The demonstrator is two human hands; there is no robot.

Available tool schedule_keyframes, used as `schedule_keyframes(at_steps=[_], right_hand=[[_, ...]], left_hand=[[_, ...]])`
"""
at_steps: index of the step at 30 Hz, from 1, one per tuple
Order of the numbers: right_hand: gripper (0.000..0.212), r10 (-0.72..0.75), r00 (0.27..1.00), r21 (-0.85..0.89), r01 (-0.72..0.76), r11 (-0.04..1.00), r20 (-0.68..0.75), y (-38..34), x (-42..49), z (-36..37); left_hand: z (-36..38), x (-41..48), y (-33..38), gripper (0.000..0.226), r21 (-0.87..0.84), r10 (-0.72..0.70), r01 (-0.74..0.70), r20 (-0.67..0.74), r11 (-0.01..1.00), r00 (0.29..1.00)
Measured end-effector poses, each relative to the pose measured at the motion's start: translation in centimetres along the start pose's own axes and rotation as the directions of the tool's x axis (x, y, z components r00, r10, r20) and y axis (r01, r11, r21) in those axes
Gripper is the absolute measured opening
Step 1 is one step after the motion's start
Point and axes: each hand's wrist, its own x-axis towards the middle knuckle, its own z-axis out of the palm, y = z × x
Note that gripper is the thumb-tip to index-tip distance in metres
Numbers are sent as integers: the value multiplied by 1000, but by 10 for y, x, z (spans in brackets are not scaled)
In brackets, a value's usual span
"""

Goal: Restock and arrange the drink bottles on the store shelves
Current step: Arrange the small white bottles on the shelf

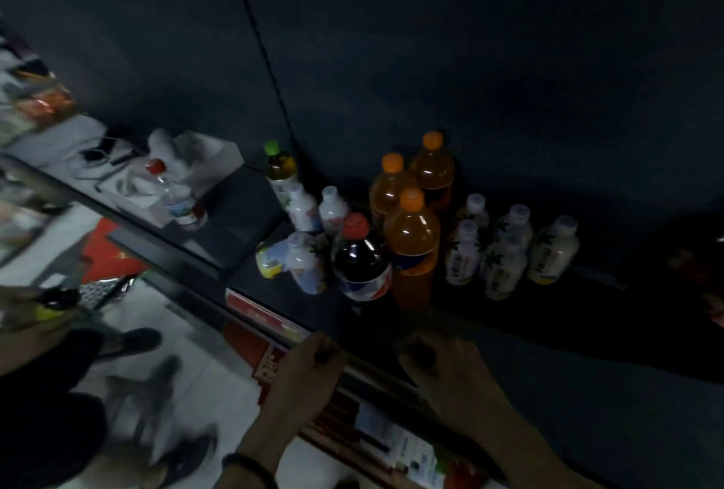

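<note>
On the dark shelf [509, 331] stand three orange soda bottles [411, 245] and a cola bottle [360, 257] with a red cap. Right of them is a group of several small white bottles [505, 253]. To the left are more white bottles, one of them lying on its side [290, 261], and a green-capped tea bottle [279, 171]. My left hand [309, 367] is at the shelf's front edge with its fingers curled and nothing seen in it. My right hand [442, 371] hovers over the shelf in front of the bottles, also curled and empty. Both hands are blurred and dim.
A lower-lying shelf to the left carries a red-capped water bottle [178, 198], a white box and cables. Price strips [262, 312] run along the shelf's front rail. Another person's hand [39, 308] and shoes [133, 339] show at the left over the white floor.
</note>
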Motion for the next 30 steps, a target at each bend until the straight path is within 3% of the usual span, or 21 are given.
schedule_keyframes(at_steps=[4, 9, 12, 14, 16, 19, 24, 30], right_hand=[[21, -14, 1000, 81, 15, 997, -14, -49, 13, 52], [60, -33, 998, 110, 39, 993, -55, -106, 45, 117], [87, 36, 977, 117, -12, 993, -210, -125, 72, 140], [94, 74, 951, 138, -34, 990, -299, -133, 91, 148], [102, 91, 926, 135, -43, 990, -367, -132, 109, 153], [109, 72, 877, 58, -51, 997, -474, -122, 131, 156], [95, 24, 830, 17, -18, 1000, -558, -120, 144, 165], [111, 98, 817, 167, -3, 986, -568, -128, 145, 172]], left_hand=[[-48, 31, -30, 20, -61, 75, -92, -229, 994, 970], [-102, 88, -56, 41, 121, 280, -254, -353, 960, 893], [-126, 118, -57, 55, 257, 296, -222, -299, 941, 907], [-135, 133, -53, 68, 402, 394, -286, -220, 870, 892], [-138, 145, -43, 72, 473, 527, -420, -116, 775, 842], [-127, 156, -32, 58, 470, 670, -581, -31, 665, 742], [-112, 170, -36, 78, 509, 530, -473, 38, 720, 847], [-127, 169, -58, 73, 554, 419, -339, -19, 761, 908]])
